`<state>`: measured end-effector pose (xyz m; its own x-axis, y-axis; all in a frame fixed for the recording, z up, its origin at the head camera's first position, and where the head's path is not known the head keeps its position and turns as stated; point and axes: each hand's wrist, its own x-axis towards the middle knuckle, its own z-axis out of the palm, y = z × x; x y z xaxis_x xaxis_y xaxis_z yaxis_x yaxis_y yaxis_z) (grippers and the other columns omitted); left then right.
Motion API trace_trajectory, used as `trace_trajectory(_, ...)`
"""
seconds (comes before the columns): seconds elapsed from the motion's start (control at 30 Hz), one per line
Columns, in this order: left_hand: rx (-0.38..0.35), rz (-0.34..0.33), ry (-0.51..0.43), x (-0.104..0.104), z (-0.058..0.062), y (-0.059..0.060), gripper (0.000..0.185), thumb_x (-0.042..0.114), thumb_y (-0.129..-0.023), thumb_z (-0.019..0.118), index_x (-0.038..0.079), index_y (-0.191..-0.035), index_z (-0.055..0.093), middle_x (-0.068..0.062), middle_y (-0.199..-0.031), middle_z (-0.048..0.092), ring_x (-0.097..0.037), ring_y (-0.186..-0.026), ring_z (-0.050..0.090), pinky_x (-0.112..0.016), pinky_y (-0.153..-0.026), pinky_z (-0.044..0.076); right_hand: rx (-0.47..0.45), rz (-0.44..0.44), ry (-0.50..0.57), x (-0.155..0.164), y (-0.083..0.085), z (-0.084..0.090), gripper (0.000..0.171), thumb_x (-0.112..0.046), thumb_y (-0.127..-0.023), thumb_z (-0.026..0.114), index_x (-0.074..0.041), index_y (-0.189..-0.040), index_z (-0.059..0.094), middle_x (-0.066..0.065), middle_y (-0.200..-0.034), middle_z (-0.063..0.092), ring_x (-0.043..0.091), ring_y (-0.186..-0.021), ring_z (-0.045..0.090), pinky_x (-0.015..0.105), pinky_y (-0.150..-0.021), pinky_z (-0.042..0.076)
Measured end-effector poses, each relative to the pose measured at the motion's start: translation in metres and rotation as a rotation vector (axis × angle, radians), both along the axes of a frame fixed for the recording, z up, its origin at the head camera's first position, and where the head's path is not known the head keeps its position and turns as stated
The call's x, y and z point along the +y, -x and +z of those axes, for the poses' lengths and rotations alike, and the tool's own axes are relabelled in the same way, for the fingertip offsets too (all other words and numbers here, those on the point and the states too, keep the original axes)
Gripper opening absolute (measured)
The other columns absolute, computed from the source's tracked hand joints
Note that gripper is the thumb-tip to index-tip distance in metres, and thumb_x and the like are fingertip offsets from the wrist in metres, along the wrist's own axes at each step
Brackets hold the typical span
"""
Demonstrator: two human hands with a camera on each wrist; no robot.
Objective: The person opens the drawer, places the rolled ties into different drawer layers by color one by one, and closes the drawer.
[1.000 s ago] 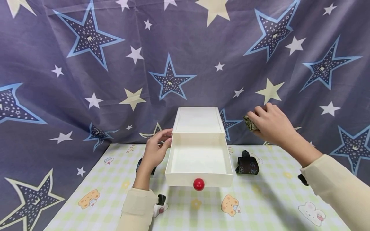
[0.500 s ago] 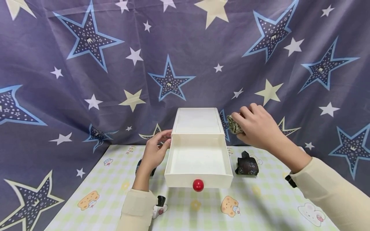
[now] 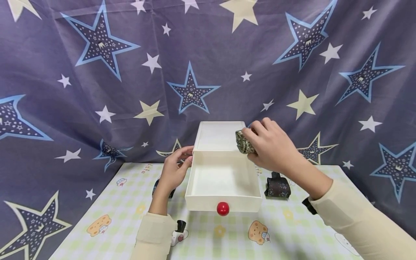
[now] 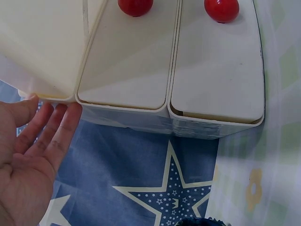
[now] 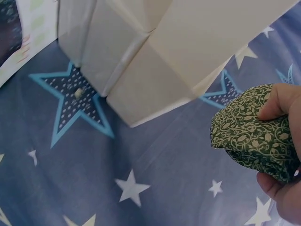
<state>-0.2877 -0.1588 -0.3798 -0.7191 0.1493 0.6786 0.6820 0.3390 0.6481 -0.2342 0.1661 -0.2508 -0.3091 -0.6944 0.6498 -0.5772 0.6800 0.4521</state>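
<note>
My right hand (image 3: 271,144) grips a rolled green cloth with a pale leafy pattern (image 3: 243,142), perhaps a rolled necktie. It is held in the air above the right rear edge of a pulled-out white drawer (image 3: 224,203). In the right wrist view, thumb and fingers pinch the roll (image 5: 249,129) from two sides. My left hand (image 3: 175,168) touches the left side of the white drawer cabinet (image 3: 221,135), its fingers fairly straight. The left wrist view shows those fingertips (image 4: 73,110) against the cabinet's edge. A red ball knob (image 3: 222,208) sits on the drawer front.
Two closed drawers (image 4: 127,56) with red knobs lie below the pulled-out one. A dark floral roll (image 3: 278,187) stands on the checked tablecloth (image 3: 113,202) right of the cabinet. Another dark roll (image 3: 171,193) is partly hidden behind the left wrist. A star-patterned curtain (image 3: 130,90) hangs behind.
My right hand has moved left with the green roll, from right of the cabinet to over the drawer's right rear edge. My left hand and the drawer have stayed put.
</note>
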Motion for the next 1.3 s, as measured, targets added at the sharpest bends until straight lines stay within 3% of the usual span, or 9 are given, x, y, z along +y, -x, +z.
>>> trace_trajectory(0.43, 0.0, 0.013, 0.029, -0.001, 0.001, 0.0, 0.035, 0.006, -0.101, 0.065, 0.011, -0.135, 0.065, -0.008, -0.114, 0.07, -0.019, -0.095, 0.071, -0.029, -0.073, 0.062, -0.004, 0.121, -0.017, -0.038, -0.009, -0.012, 0.054, -0.017, -0.062, 0.079, -0.004, -0.112, 0.061, 0.011, -0.089, 0.053, 0.03, -0.074, 0.043, 0.04, -0.063, 0.04)
trace_trajectory(0.7, 0.008, 0.022, 0.034, -0.002, 0.0, 0.001, 0.035, 0.007, -0.101, 0.065, 0.012, -0.135, 0.065, -0.007, -0.114, 0.07, -0.018, -0.094, 0.071, -0.03, -0.071, 0.062, -0.048, 0.129, -0.054, -0.053, -0.01, -0.025, 0.057, -0.024, -0.062, 0.083, -0.005, -0.112, 0.062, 0.009, -0.09, 0.055, 0.029, -0.076, 0.045, 0.039, -0.068, 0.042)
trace_trajectory(1.0, 0.008, 0.023, 0.031, 0.0, 0.0, 0.001, 0.035, 0.005, -0.101, 0.065, 0.01, -0.135, 0.065, -0.008, -0.114, 0.07, -0.019, -0.093, 0.071, -0.029, -0.071, 0.062, -0.114, 0.136, -0.103, -0.063, -0.004, -0.039, 0.05, -0.017, -0.062, 0.078, -0.009, -0.109, 0.061, 0.005, -0.087, 0.053, 0.026, -0.076, 0.044, 0.036, -0.068, 0.04)
trace_trajectory(1.3, -0.002, 0.007, 0.01, -0.001, 0.0, 0.001, 0.035, 0.004, -0.1, 0.065, 0.01, -0.134, 0.065, -0.009, -0.114, 0.07, -0.019, -0.093, 0.071, -0.03, -0.071, 0.062, -0.203, 0.122, -0.185, -0.066, 0.005, -0.046, 0.057, -0.02, -0.064, 0.086, -0.012, -0.113, 0.06, 0.004, -0.093, 0.055, 0.026, -0.081, 0.046, 0.037, -0.075, 0.042)
